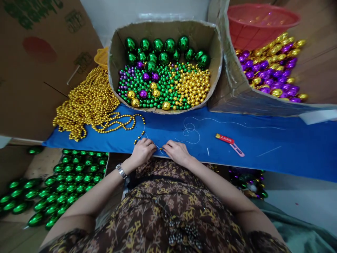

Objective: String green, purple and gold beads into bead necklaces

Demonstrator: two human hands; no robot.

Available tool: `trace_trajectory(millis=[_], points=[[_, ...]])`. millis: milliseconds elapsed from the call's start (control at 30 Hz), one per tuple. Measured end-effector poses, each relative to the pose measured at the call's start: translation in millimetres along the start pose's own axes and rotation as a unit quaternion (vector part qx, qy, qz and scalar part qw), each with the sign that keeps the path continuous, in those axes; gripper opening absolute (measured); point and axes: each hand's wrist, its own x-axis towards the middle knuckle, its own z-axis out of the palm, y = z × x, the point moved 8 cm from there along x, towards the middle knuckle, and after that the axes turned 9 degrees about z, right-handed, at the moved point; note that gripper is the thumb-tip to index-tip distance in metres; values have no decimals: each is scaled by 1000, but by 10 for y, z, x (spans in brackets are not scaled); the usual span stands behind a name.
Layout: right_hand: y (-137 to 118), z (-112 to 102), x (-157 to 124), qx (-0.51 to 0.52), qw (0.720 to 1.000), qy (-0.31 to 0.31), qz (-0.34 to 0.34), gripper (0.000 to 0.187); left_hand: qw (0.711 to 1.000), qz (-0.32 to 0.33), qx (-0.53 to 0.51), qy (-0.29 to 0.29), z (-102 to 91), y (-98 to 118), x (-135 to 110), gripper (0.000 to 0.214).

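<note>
My left hand [143, 150] and my right hand [177, 151] rest close together at the near edge of the blue cloth [263, 140]. Both are closed in a pinch on a thin white thread [191, 129] between them. A small gold bead shows at the right fingertips. A strand of gold beads [126, 123] runs from the left hand up to a big heap of gold bead strands [89, 103]. The thread loops loosely on the cloth beyond my right hand.
A cardboard box [118, 52] behind holds green balls and green, gold and purple beads. At right lie gold and purple balls [271, 70] and a red basket [260, 21]. A red utility knife [229, 142] lies on the cloth. Green balls [65, 182] fill a tray lower left.
</note>
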Motion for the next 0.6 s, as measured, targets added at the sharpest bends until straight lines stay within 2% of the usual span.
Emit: trace_trajectory(millis=[267, 367, 467, 600], points=[[-43, 92, 12, -18, 998, 48, -28, 23, 1000, 5, -17, -17, -30, -11, 10, 25], [-35, 84, 12, -15, 998, 52, -25, 24, 999, 26, 16, -42, -16, 28, 44, 32], [-37, 70, 14, -14, 998, 49, -21, 24, 995, 36, 61, -64, -7, 76, 103, 28], [-9, 12, 7, -2, 998, 59, -6, 25, 995, 26, 73, -63, -137, 87, 79, 24]])
